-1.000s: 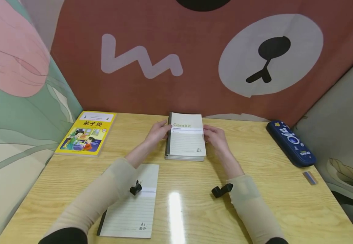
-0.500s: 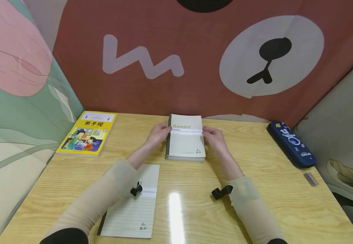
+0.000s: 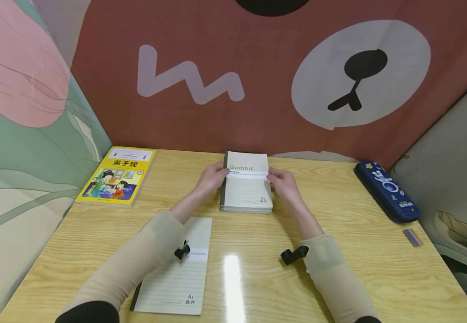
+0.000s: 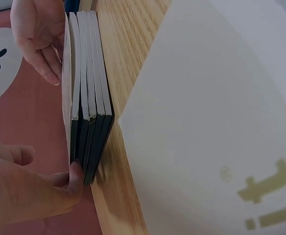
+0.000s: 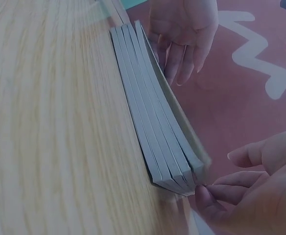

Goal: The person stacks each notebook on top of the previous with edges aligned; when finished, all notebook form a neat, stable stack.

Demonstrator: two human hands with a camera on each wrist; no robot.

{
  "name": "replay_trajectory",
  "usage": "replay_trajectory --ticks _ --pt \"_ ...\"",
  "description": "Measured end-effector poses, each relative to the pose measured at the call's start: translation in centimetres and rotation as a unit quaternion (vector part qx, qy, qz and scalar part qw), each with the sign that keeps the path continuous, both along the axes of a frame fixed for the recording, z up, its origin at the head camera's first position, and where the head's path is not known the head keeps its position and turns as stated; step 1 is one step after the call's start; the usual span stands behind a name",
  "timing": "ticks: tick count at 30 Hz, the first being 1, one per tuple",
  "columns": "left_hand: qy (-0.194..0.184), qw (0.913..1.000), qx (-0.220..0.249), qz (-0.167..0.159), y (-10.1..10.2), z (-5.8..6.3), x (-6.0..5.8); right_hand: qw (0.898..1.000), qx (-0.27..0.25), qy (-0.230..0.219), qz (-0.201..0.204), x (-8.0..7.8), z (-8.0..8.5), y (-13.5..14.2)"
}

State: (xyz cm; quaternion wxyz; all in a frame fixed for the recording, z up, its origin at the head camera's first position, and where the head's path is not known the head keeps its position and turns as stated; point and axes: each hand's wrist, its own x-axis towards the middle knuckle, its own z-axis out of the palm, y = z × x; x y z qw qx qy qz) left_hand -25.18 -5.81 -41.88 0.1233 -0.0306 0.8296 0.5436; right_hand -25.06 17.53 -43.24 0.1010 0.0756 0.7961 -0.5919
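Note:
A stack of several Gambit notebooks (image 3: 246, 190) with dark spines and pale covers lies near the table's back edge. My left hand (image 3: 212, 178) holds the top notebook at its spine side, thumb at the cover's edge. On the opposite side my right hand (image 3: 285, 185) pinches the same notebook's edge. In the left wrist view a gap shows between the top notebook (image 4: 75, 63) and those below. From the right wrist view, its cover (image 5: 182, 115) stands slightly lifted from the pages. A larger A5 notebook (image 3: 177, 282) lies closer to me, partly hidden by my left forearm.
At the back left lies a yellow picture-cover book (image 3: 116, 177). A dark blue pencil case (image 3: 387, 192) rests along the right edge, with a small striped eraser-like block (image 3: 412, 237) in front of it. A brown bear-patterned wall covering (image 3: 265, 116) stands directly behind the table.
The top notebook has shifted slightly lower and nearer to me on the stack, with both hands staying at its sides. The other things on the table have not moved.

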Motion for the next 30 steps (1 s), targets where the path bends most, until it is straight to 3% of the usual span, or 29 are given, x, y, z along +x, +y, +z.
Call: replay_trajectory --ticks 10,18,23,30 --pt "0.004 0.9998 -0.012 -0.012 0.14 -0.1 0.07 1.0 -0.001 0.0 0.002 -0.06 -0.13 0.1" --pt "0.008 0.9988 -0.044 -0.021 0.51 0.06 0.19 0.999 -0.047 -0.006 -0.025 -0.21 -0.26 0.22" --pt "0.015 0.9976 -0.062 -0.027 0.7 0.12 0.25 0.998 -0.055 -0.01 -0.021 -0.28 -0.47 0.38" --pt "0.019 0.9977 -0.054 -0.035 0.3 0.02 0.22 0.998 -0.06 -0.021 -0.025 -0.28 -0.43 0.16"
